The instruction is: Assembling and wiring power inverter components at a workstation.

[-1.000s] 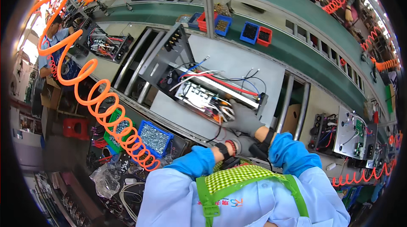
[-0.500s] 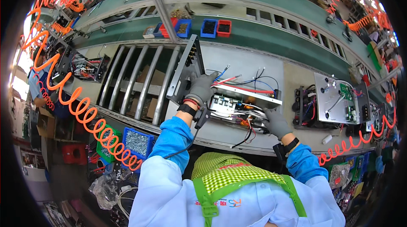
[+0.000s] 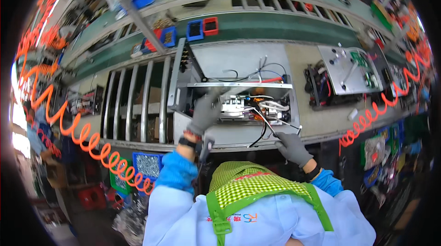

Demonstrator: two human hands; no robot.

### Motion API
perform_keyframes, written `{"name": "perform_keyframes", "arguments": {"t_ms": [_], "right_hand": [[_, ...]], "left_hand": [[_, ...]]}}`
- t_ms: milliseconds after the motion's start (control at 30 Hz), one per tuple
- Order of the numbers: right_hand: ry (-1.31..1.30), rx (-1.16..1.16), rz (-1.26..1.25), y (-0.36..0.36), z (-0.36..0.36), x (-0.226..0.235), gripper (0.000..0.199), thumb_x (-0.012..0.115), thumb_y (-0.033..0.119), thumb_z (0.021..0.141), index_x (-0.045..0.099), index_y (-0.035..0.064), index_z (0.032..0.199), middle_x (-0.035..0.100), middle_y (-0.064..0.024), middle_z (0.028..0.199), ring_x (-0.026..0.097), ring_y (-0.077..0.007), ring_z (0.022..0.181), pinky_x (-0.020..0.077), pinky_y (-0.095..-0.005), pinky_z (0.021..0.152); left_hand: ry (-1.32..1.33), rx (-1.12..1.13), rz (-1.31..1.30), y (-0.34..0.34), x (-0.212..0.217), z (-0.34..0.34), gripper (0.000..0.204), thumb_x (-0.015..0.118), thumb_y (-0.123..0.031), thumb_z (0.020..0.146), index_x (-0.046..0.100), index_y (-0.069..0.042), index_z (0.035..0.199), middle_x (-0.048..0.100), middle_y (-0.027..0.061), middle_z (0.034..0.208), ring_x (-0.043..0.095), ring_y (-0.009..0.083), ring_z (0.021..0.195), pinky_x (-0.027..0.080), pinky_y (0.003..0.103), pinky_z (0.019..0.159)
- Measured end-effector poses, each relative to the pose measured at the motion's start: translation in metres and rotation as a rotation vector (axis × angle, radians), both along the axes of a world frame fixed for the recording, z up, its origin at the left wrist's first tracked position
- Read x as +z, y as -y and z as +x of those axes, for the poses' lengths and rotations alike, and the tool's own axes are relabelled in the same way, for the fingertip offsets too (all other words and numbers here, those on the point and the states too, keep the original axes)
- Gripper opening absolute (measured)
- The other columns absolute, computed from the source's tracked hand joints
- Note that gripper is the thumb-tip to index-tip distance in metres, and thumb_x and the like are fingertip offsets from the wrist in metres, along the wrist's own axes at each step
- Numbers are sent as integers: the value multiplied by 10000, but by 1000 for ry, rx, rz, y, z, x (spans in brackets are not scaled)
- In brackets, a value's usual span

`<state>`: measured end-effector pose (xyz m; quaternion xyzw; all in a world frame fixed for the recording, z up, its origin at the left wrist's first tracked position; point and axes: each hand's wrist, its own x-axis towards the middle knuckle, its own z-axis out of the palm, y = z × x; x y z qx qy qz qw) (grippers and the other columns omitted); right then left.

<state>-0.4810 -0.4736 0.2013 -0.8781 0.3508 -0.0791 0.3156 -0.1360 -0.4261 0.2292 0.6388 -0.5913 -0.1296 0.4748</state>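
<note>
An open metal electronics chassis point(image 3: 183, 73) stands in front of me, with an upright panel at its left end and a silver rail point(image 3: 243, 86) along the back of its wiring. White connectors and a circuit board point(image 3: 232, 108) sit inside among white, black and orange wires. My left hand point(image 3: 205, 111), in a grey glove and smeared by motion, is over the chassis's left part; its fingers do not show clearly. At the front right, my gloved right hand point(image 3: 293, 147) is closed, its fingertips pinching a white cable point(image 3: 267, 123) that runs out of the wiring.
Left of the chassis is a metal roller section point(image 3: 146, 101). Another opened unit point(image 3: 342, 73) sits to the right. Blue bins point(image 3: 195, 30) and a red bin point(image 3: 210, 25) of small parts stand behind. Coiled orange hoses point(image 3: 85, 133) hang on both sides.
My left hand has drawn back from the panel corner. My right hand has moved off the chassis's right end toward me, now with a white cable. The red and blue leads lie lower behind the rail.
</note>
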Motion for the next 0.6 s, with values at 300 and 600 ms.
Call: {"name": "perform_keyframes", "arguments": {"t_ms": [300,600], "right_hand": [[71,-35,115,-87,44,50,341,588,272,905,606,35,1150,667,-198,917,647,-373,834,506,-452,734],[-138,-296,491,-204,-55,-51,398,516,304,943,569,110,1286,649,-209,1134,616,-381,1050,482,-453,915]], "left_hand": [[1098,-875,1041,-140,-136,-20,531,585,-178,784,564,-267,1307,634,55,1170,569,242,1140,353,502,1062],[398,-562,-145,21,-7,-85,412,660,-177,823,579,-77,1215,588,197,1185,537,405,1117,422,489,966]]}}
